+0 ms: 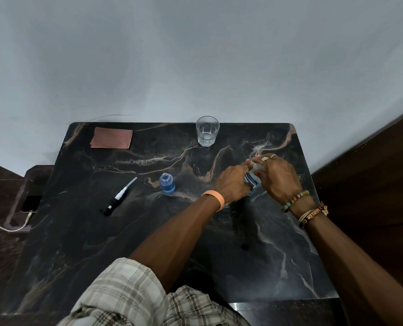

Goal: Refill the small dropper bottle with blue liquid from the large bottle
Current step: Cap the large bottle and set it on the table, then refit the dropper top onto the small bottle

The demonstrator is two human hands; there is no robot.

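Observation:
The small dropper bottle (167, 183) stands uncapped on the dark marble table (134, 243), left of centre, with blue liquid inside. Its dropper cap (119, 197), black bulb and clear pipette, lies on the table further left. The large bottle (252, 181) with a blue and white label stands at the right, mostly hidden between my hands. My left hand (234, 181) wraps its body. My right hand (278, 177) covers its top; whether a cap is on it I cannot tell.
A clear drinking glass (207, 131) stands at the table's far edge. A folded brown cloth (112, 138) lies at the far left corner. A phone (31, 203) on a cable rests on a low stand left of the table. A wall rises behind.

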